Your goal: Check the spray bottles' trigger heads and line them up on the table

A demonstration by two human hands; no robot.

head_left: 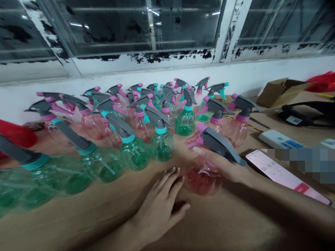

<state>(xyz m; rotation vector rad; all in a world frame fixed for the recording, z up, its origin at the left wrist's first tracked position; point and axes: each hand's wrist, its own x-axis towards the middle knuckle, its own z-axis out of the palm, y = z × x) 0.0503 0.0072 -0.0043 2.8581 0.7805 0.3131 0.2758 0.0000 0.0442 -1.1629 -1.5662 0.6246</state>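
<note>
My right hand is wrapped round the neck of a pink spray bottle with a grey and pink trigger head; the bottle is slightly blurred. Flat on the table, my left hand has its fingers stretched out, just left of that bottle and holding nothing. Beyond my left fingertips stand a green spray bottle with a turquoise collar and another green spray bottle. A pink spray bottle stands behind my right hand.
Several more pink and green spray bottles crowd the table toward the wall and left side. To the right lie a phone showing a timer, a white power strip, a black strap and an open cardboard box. Windows rise behind.
</note>
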